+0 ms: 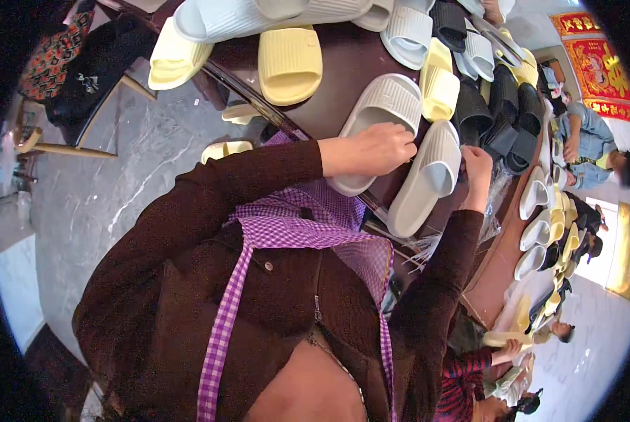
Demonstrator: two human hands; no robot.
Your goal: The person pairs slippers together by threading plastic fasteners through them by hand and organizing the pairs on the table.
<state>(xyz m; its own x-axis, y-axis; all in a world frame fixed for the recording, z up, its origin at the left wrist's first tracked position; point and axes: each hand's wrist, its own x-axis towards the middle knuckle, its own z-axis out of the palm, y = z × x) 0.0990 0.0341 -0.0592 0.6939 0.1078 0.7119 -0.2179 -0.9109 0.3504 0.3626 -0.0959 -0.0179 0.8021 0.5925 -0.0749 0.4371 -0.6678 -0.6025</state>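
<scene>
Our left hand (375, 149) presses flat on one grey slipper (382, 119) lying on the bench (343, 70), while our right hand (478, 169) grips its upright mate (427, 179); we should line up soles squarely before pairing them

Red banner with gold characters (596, 67) on far wall, upper right; clear plastic wrapping (498, 193) at table edge
</scene>
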